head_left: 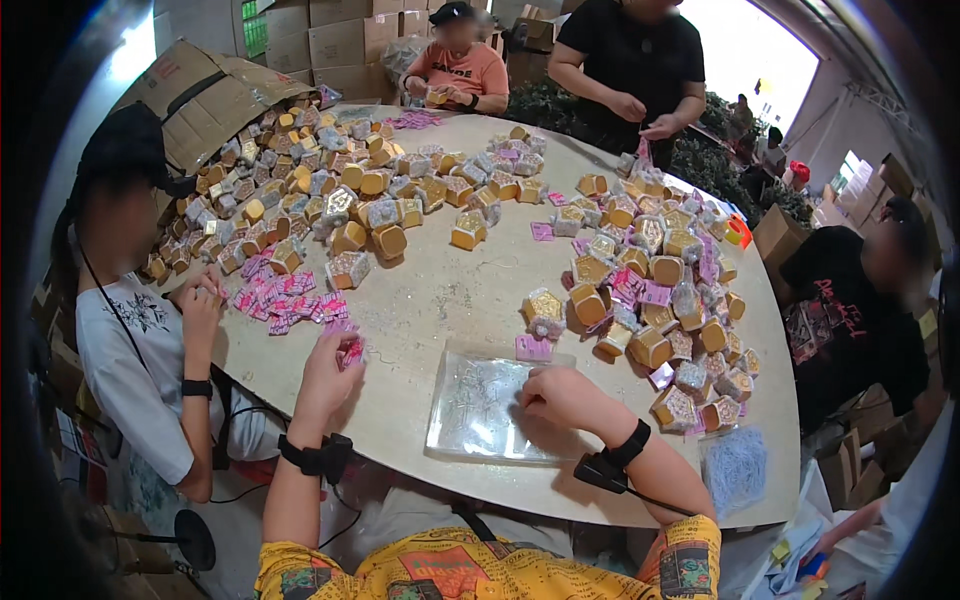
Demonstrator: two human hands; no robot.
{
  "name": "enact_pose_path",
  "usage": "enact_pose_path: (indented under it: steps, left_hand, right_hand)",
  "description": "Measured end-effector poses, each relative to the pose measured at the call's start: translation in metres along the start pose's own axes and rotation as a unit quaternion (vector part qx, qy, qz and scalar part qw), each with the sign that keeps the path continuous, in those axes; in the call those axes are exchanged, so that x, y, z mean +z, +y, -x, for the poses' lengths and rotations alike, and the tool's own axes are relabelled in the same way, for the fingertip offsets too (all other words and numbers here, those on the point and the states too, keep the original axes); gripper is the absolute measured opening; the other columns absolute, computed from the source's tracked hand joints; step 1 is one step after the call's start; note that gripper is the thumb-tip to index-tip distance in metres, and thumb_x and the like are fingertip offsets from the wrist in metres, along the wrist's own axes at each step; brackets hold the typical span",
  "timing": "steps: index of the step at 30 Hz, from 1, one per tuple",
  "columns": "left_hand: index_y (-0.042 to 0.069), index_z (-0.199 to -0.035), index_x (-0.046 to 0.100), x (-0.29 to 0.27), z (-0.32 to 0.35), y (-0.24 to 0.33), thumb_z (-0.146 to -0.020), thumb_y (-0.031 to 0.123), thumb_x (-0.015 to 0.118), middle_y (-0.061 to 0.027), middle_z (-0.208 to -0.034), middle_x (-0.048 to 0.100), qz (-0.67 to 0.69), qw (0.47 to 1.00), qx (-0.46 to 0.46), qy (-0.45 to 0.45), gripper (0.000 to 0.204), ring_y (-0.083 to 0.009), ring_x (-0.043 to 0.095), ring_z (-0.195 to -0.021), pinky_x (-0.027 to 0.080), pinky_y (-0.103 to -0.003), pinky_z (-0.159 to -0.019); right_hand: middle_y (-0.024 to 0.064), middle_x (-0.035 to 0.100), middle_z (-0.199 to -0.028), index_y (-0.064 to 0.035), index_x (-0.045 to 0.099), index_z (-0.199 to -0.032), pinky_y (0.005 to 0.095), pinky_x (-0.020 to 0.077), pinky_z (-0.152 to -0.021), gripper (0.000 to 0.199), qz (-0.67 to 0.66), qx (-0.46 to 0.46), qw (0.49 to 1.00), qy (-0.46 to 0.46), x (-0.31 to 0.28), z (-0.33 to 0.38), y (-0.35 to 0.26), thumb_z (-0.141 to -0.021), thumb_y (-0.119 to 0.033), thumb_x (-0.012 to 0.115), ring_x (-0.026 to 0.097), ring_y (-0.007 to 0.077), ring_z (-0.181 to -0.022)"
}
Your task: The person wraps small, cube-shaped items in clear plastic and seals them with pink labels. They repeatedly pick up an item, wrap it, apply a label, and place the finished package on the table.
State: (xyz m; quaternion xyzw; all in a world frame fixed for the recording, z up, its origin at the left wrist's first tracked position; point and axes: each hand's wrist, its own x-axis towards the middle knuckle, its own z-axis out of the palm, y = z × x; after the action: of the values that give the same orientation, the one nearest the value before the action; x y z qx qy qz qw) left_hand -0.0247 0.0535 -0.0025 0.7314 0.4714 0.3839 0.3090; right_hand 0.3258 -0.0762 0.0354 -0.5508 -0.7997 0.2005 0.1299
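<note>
My left hand (328,378) is closed on a small pink packet (352,350), just in front of a pile of pink packets (285,300). Over a shallow clear plastic tray (450,440) is my right hand (572,400), its fingers curled together above the right part. Whatever those fingers hold, if anything, is too small or hidden. Thin, clear bits (485,385) lie in the tray. Beyond the right hand, gold house-shaped pieces (650,345), some with silvery glittery tops, lie heaped among pink packets. One pink packet (533,347) rests by the tray's far edge.
A larger heap of gold pieces (350,205) spills from a cardboard box (185,105) at the far left. A bag of pale, thin strands (735,470) lies at the right edge. Other people sit or stand around the table (455,310); one at left (135,330) sits close by.
</note>
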Motion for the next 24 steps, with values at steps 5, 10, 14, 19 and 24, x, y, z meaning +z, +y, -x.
enact_pose_path:
  steps: [5, 10, 14, 19, 24]
  left_hand:
    - [0.001, -0.119, 0.056, 0.006, 0.002, 0.014, -0.077, 0.001, 0.060, -0.0073, -0.105, 0.061, 0.180, 0.981, -0.071, -0.024, 0.042, -0.0133, 0.058, -0.086, 0.048, -0.026, -0.075]
    - [0.003, -0.124, 0.054, 0.006, -0.003, 0.025, -0.077, 0.000, 0.064, -0.0059, -0.104, 0.060, 0.148, 0.989, -0.014, -0.009, 0.048, -0.0126, 0.058, -0.094, 0.046, -0.024, -0.084]
    - [0.002, -0.128, 0.050, 0.016, 0.000, 0.039, -0.078, -0.001, 0.064, -0.0084, -0.111, 0.057, 0.256, 0.961, -0.044, -0.096, 0.052, -0.0161, 0.058, -0.101, 0.047, -0.028, -0.089]
    - [0.001, -0.132, 0.046, 0.033, 0.002, 0.069, -0.080, 0.001, 0.064, -0.0090, -0.112, 0.057, 0.380, 0.899, -0.124, -0.179, 0.054, -0.0165, 0.059, -0.101, 0.048, -0.028, -0.090]
    - [0.001, -0.135, 0.043, 0.042, 0.002, 0.074, -0.082, 0.000, 0.060, -0.0105, -0.120, 0.054, 0.476, 0.833, -0.164, -0.229, 0.055, -0.0222, 0.061, -0.105, 0.051, -0.034, -0.091]
  right_hand:
    - [0.0142, 0.065, -0.078, -0.0032, 0.069, -0.080, 0.0387, 0.0497, -0.068, 0.014, -0.048, 0.024, 0.999, 0.000, -0.017, -0.003, -0.009, -0.072, -0.013, 0.066, 0.063, 0.0308, -0.075]
    - [0.0050, 0.062, -0.070, 0.0008, 0.067, -0.079, 0.0267, 0.0462, -0.060, 0.007, -0.182, 0.053, 0.979, 0.079, -0.031, -0.013, -0.024, -0.076, -0.005, 0.070, 0.057, 0.0110, -0.066]
    - [0.0092, 0.061, -0.071, 0.0027, 0.067, -0.080, 0.0279, 0.0473, -0.062, 0.011, -0.261, 0.090, 0.950, 0.147, -0.031, -0.020, -0.030, -0.074, -0.006, 0.070, 0.058, 0.0153, -0.066]
    - [0.0015, 0.061, -0.070, 0.0028, 0.065, -0.078, 0.0221, 0.0446, -0.057, 0.007, -0.244, 0.051, 0.950, 0.189, -0.027, -0.028, -0.035, -0.078, -0.002, 0.069, 0.055, 0.0060, -0.064]
    - [0.0057, 0.061, -0.070, 0.0026, 0.066, -0.078, 0.0254, 0.0451, -0.057, 0.006, -0.210, 0.026, 0.951, 0.227, -0.026, -0.040, -0.044, -0.077, -0.003, 0.069, 0.056, 0.0111, -0.063]
